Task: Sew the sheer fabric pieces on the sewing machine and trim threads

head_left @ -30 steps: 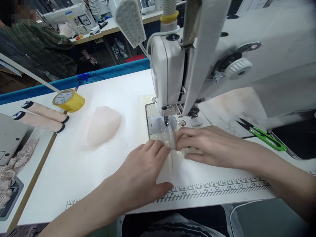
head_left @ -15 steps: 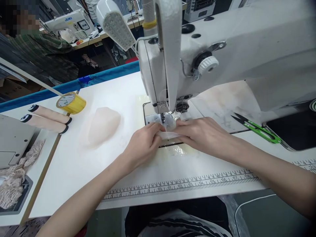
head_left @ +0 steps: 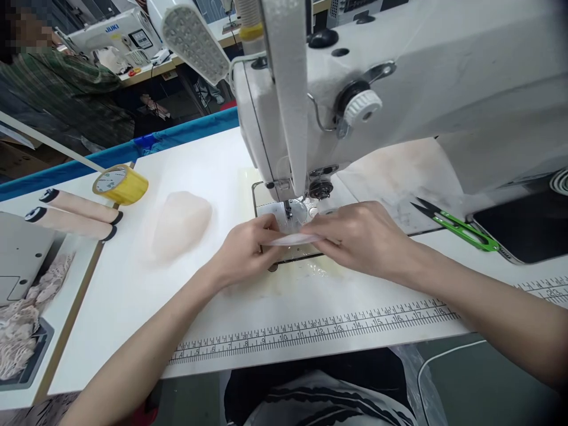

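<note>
Between my two hands a small strip of thin white fabric [head_left: 293, 239] is stretched just in front of the sewing machine's needle and presser foot [head_left: 288, 208]. My left hand [head_left: 248, 245] pinches its left end between thumb and fingers. The right end is pinched by my right hand [head_left: 355, 236], whose fingertips hide part of it. Below the strip shows the shiny needle plate [head_left: 293, 254]. To the left of my left hand a sheer, pale pink fabric piece [head_left: 183, 225] lies flat on the white table [head_left: 133, 296].
Green thread snips [head_left: 461, 226] and a black phone [head_left: 528, 222] lie at the right. Sheer fabric [head_left: 408, 171] spreads under the machine arm [head_left: 421, 89]. Yellow tape [head_left: 120, 184], thread spools [head_left: 73, 223] and lace [head_left: 22, 331] are at the left. A person [head_left: 62, 94] sits beyond.
My left hand has moved slightly left, away from the presser foot, and more of the white strip shows between my hands. The whole view has shifted a little.
</note>
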`<action>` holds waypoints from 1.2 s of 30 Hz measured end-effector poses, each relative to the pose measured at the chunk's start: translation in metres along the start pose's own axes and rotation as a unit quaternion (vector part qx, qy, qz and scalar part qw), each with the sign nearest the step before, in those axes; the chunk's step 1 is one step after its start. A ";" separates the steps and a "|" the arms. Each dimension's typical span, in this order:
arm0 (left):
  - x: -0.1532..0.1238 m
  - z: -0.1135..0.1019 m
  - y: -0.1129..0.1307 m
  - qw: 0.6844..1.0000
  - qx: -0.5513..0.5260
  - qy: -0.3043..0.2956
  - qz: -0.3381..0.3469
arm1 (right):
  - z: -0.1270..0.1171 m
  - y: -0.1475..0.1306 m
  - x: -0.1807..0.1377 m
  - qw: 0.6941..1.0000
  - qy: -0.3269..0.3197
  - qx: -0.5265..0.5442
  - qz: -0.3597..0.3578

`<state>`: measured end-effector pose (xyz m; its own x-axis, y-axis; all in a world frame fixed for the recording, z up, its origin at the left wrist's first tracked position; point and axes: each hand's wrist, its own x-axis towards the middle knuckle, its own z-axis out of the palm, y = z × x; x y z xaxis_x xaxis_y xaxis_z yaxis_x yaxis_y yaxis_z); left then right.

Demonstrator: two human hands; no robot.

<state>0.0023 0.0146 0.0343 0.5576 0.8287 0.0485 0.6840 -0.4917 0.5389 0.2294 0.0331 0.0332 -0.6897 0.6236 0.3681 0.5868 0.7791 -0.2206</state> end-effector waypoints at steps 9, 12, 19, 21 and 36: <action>-0.029 0.038 0.020 0.914 0.335 0.139 0.181 | 0.001 -0.009 -0.005 0.993 -0.027 -0.022 -0.112; -0.033 0.042 0.022 0.916 0.343 0.121 0.167 | 0.002 -0.009 -0.006 0.994 -0.030 -0.009 -0.106; -0.034 0.043 0.018 0.921 0.330 0.128 0.165 | 0.003 -0.008 -0.005 0.994 -0.030 -0.009 -0.102; -0.032 0.042 0.017 0.921 0.329 0.130 0.163 | 0.003 -0.007 -0.005 0.994 -0.025 -0.014 -0.102; -0.012 0.039 -0.007 0.932 0.311 0.138 0.126 | 0.020 0.008 0.003 0.992 0.018 -0.092 -0.089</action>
<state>0.0094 -0.0019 -0.0027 0.6540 0.6608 0.3683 0.7358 -0.6687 -0.1067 0.2238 0.0428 0.0149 -0.7755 0.4725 0.4187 0.5269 0.8497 0.0171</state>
